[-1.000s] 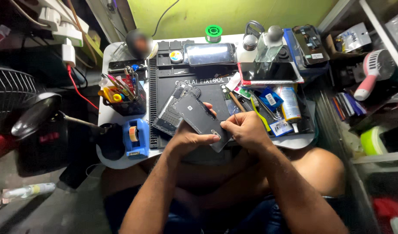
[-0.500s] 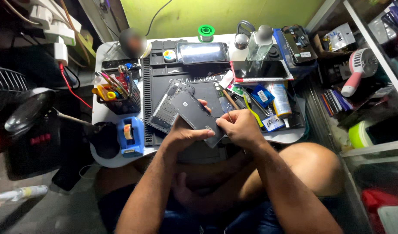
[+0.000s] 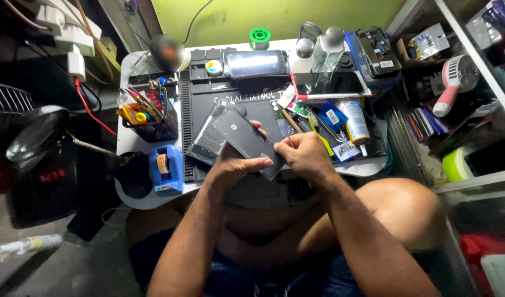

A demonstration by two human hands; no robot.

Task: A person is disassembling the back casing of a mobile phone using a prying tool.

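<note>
My left hand (image 3: 234,166) grips the near end of a dark smartphone (image 3: 247,138) from below, holding it tilted above the black work mat (image 3: 263,110). My right hand (image 3: 304,157) pinches the phone's right edge near its lower corner. Under the raised phone a second opened phone body (image 3: 206,140) lies on the mat, its inner parts facing up.
A blue tape dispenser (image 3: 165,168) and a tool holder (image 3: 145,115) stand at the left. Two phones (image 3: 255,63) (image 3: 326,83), a white glue tube (image 3: 356,122), small tools and a green solder spool (image 3: 259,37) crowd the back and right. A pink fan (image 3: 456,82) sits on the right shelf.
The camera view has shifted slightly; both hands stay on the phone, which has turned a little in my grip.
</note>
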